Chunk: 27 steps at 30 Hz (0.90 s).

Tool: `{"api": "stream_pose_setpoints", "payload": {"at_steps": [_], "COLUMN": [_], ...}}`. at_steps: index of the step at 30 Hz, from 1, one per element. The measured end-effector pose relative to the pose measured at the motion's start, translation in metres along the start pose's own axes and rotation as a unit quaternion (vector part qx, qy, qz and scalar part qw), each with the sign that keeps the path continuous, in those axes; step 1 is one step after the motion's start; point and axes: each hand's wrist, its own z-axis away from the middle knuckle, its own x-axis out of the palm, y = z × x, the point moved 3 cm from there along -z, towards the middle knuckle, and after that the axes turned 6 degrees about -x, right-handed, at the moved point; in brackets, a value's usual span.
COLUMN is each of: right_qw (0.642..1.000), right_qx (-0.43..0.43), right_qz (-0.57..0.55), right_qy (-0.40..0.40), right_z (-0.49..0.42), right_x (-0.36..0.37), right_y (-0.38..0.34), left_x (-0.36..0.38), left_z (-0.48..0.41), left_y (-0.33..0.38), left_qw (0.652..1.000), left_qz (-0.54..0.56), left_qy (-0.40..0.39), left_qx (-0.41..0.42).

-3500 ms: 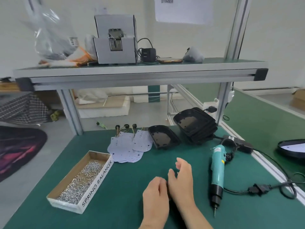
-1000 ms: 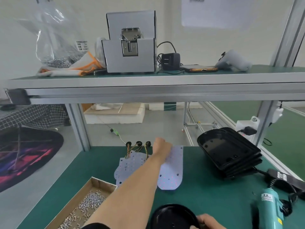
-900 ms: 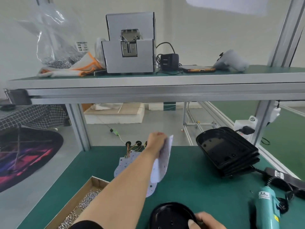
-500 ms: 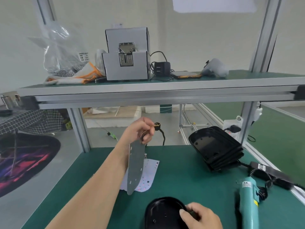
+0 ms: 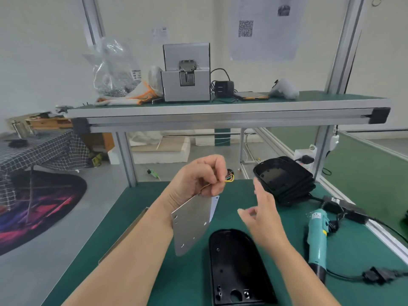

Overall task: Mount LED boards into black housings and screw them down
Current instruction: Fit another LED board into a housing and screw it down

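The left hand pinches the LED board at its top edge, where the coloured wires come off. The board hangs left of centre with its bare grey back toward me, above the tabletop and just left of the open black housing lying bottom centre. The right hand hovers beside it, fingers loosely spread, gripping nothing.

If the grip is mostly on the leads, and I can't quite tell from here, the board could swing and strain its joints. It might also go into the housing wrong face up, or trap the wires underneath.

A stack of spare housings sits right of centre. The teal screwdriver lies lower right, its cord trailing. The cardboard box shows only an edge behind the left forearm, which blocks any reach to it.
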Motion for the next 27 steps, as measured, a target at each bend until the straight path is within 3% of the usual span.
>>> {"api": "stream_pose_setpoints", "payload": {"at_steps": [6,11,13,15,17,19,24,27], "right_qw": [0.984,0.986,0.987,0.986,0.982,0.981,0.972,0.972], "right_qx": [-0.142,-0.135,-0.125,-0.119,-0.125,-0.124,-0.166,-0.167], "right_qz": [-0.072,-0.075,-0.093,-0.115,-0.124,-0.102,-0.097,-0.11], "right_qy": [-0.08,-0.057,-0.028,0.019,0.073,0.111,0.133,0.125], "right_z": [-0.013,0.003,0.007,0.01,0.011,0.01,0.015,0.011], "right_x": [0.005,-0.001,-0.004,-0.011,-0.021,-0.03,-0.041,-0.046], "right_y": [-0.048,-0.063,-0.066,-0.068,-0.072,-0.075,-0.088,-0.095], "left_x": [0.039,0.041,0.034,0.022,0.008,0.001,-0.008,-0.011], "left_z": [0.023,0.042,0.047,0.051,0.055,0.058,0.054,0.044], "left_y": [0.02,0.032,0.031,0.024,0.011,-0.005,-0.034,-0.05], "left_qw": [0.99,0.989,0.995,0.994,0.969,0.945,0.926,0.888], "left_qz": [0.036,0.034,-0.013,-0.106,-0.207,-0.263,-0.306,-0.401], "left_qy": [-0.136,-0.14,-0.1,0.007,0.126,0.183,0.207,0.189], "left_qx": [0.017,0.026,0.009,-0.016,-0.041,-0.058,-0.075,-0.121]}}
